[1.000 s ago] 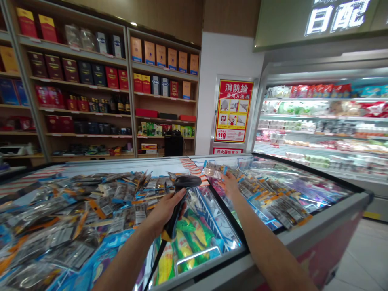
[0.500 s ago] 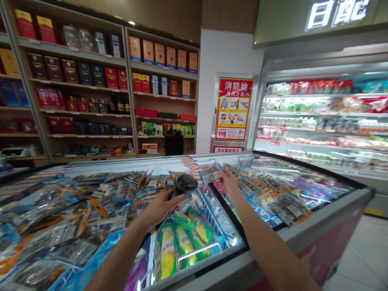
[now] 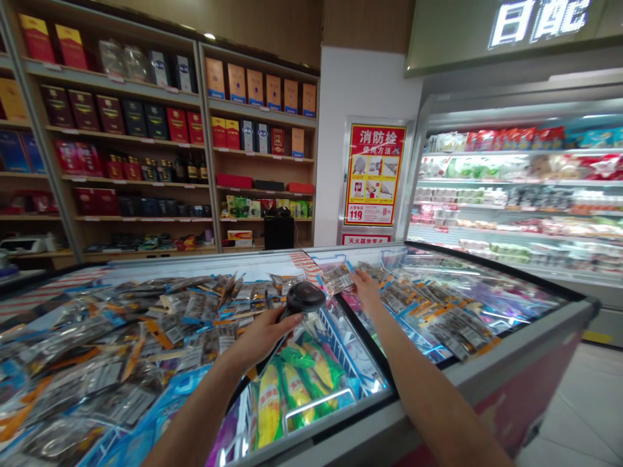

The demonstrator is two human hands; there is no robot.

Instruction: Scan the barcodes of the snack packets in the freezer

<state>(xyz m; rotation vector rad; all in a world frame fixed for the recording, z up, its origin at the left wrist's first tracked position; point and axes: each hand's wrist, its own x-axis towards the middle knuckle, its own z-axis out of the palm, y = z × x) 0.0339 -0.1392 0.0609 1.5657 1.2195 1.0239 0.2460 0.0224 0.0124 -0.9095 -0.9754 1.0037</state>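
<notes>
My left hand (image 3: 269,334) is wrapped round the handle of a black barcode scanner (image 3: 305,296), its head pointing right. My right hand (image 3: 365,287) pinches the edge of a flat packet (image 3: 337,279) with blue trim and a printed label, just in front of the scanner head. Many similar packets (image 3: 189,311) lie heaped on the freezer's glass top to the left. More packets (image 3: 438,311) are spread in overlapping rows on the right. Under the glass, below my left hand, corn-shaped yellow and green packages (image 3: 292,389) sit in a white wire basket.
The chest freezer's frame (image 3: 467,370) runs along the near side. Behind it stand wooden shelves (image 3: 265,172) with boxes and bottles, a red and yellow notice (image 3: 374,175) on the wall, and a lit refrigerated display (image 3: 516,188) at right.
The barcode scanner in my left hand has shifted slightly to the right, closer to the packet. My right hand keeps its hold on the packet, almost in the same place.
</notes>
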